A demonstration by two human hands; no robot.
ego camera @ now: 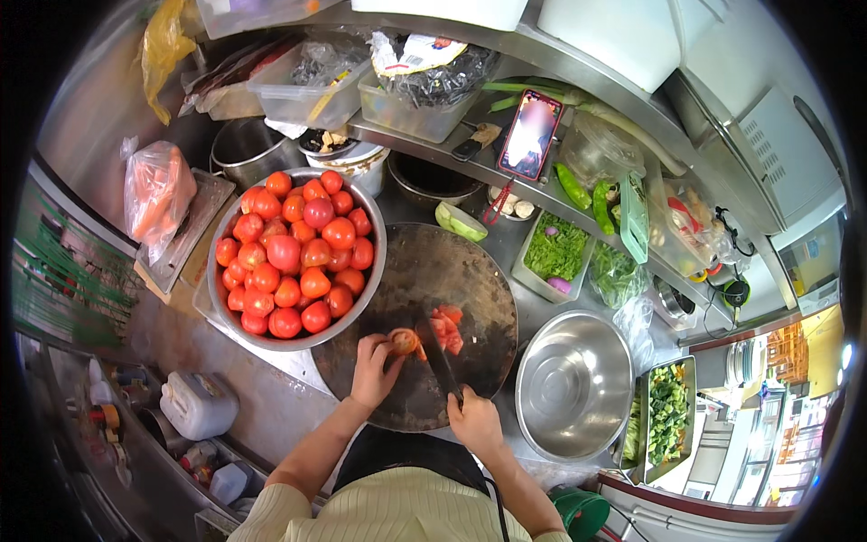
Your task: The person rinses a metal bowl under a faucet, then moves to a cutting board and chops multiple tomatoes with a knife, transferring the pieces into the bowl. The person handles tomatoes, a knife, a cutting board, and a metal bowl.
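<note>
My left hand (372, 370) steadies a cut tomato piece (404, 341) on a round, dark wooden chopping board (467, 271). In my right hand (475, 421) is the handle of a kitchen knife (441, 359), its dark blade angled up and left across the board. The blade stands between the held tomato and a small heap of chopped tomato (447, 328). A large metal bowl (381, 271) full of whole red tomatoes (283, 252) overlaps the board's left side. Right of the board rests a steel mixing bowl (559, 386) with nothing in it.
Behind the board lies a cut green vegetable (460, 221). A plastic tub of leafy greens (557, 247) stands to the right. Above it, a steel shelf (433, 143) holds a lit phone (530, 134) and green peppers (572, 185). A metal tray of chopped vegetables (669, 413) sits far right.
</note>
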